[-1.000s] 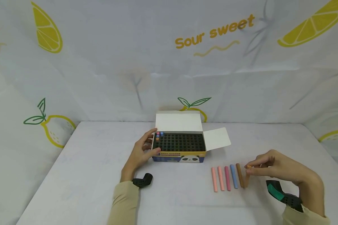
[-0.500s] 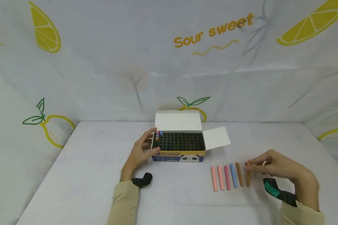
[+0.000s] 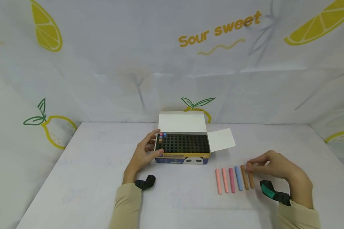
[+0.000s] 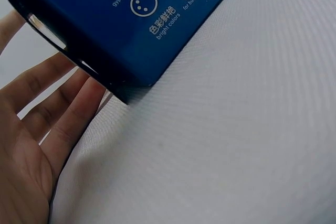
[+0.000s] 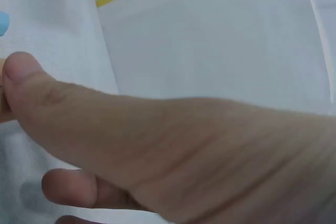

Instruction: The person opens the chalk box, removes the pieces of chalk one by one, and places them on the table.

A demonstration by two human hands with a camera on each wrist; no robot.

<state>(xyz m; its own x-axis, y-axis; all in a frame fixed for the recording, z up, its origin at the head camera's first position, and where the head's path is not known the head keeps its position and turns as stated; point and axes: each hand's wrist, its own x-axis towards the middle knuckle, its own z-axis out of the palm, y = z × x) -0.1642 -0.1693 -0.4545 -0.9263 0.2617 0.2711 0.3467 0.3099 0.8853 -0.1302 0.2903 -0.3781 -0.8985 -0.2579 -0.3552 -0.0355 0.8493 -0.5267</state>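
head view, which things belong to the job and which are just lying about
Part of it:
chalk box, held by left hand
sticks inside it
six loose chalk sticks, right hand touching the rightmost

Just around:
lemon-print cloth backdrop
black devices on both wrists

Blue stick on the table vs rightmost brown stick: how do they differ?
Colour: the blue stick is light blue, the rightmost brown stick orange-brown. Contact: the right hand pinches the rightmost brown stick's far end; no hand touches the blue stick. Place: the blue stick has neighbours both sides, the rightmost brown stick only leftward. Shared: both are slim and outside the box.
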